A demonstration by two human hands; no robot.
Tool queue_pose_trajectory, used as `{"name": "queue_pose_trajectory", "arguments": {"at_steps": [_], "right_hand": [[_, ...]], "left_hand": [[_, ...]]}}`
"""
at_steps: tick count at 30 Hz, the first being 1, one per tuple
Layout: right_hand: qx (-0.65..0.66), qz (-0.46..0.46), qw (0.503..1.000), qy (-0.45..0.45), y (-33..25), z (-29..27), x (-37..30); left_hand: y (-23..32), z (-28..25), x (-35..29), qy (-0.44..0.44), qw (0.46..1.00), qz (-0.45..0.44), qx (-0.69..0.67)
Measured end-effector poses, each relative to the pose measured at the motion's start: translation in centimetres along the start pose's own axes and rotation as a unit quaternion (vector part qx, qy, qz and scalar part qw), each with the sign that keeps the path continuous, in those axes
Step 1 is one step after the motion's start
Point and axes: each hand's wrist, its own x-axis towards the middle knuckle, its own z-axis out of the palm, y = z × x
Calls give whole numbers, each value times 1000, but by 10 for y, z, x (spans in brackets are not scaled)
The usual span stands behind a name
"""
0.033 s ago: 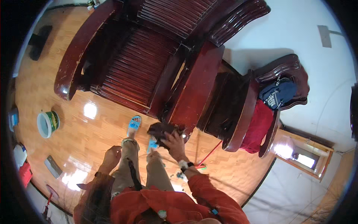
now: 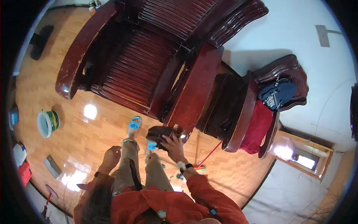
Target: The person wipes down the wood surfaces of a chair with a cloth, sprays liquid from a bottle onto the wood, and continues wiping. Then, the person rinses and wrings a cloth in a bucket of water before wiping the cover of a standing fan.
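Observation:
My right hand (image 2: 172, 146) is on a dark brown cloth (image 2: 158, 135), its fingers spread over the cloth's right side. The cloth is at the near front end of the reddish-brown wooden armrest (image 2: 194, 97), above my right foot; how firmly it touches the wood I cannot tell. My left hand (image 2: 110, 156) hangs beside my left knee, away from the furniture. Its fingers are curled closed and nothing shows in them. To the left of the armrest is the slatted seat (image 2: 134, 71) of the dark wooden sofa.
A white-and-green bucket (image 2: 44, 124) stands on the wood-look floor at left, near a grey flat object (image 2: 53, 167). On the right are a wooden chair with red cloth (image 2: 259, 127) and a dark blue bag-like item (image 2: 279, 93). A red stick (image 2: 209, 154) lies near my right wrist.
The dark cloth looks flatter and a little broader, and my right hand on it has shifted very slightly. My left hand keeps nearly the same place.

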Motion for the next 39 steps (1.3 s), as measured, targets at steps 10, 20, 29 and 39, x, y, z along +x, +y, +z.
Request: {"name": "queue_pose_trajectory", "arguments": {"at_steps": [10,20,29,39], "right_hand": [[166,458,873,26,64,42,-164],[46,288,922,253,113,-86,17],[38,202,964,-171,-22,-32,6],[33,364,901,-233,6,11,-147]], "left_hand": [[-20,25,-100,50,993,-111,-2],[-4,62,-171,53,994,-81,-59],[-25,29,-188,125,983,-124,-48],[-151,-30,-297,330,837,-207,-384]]}}
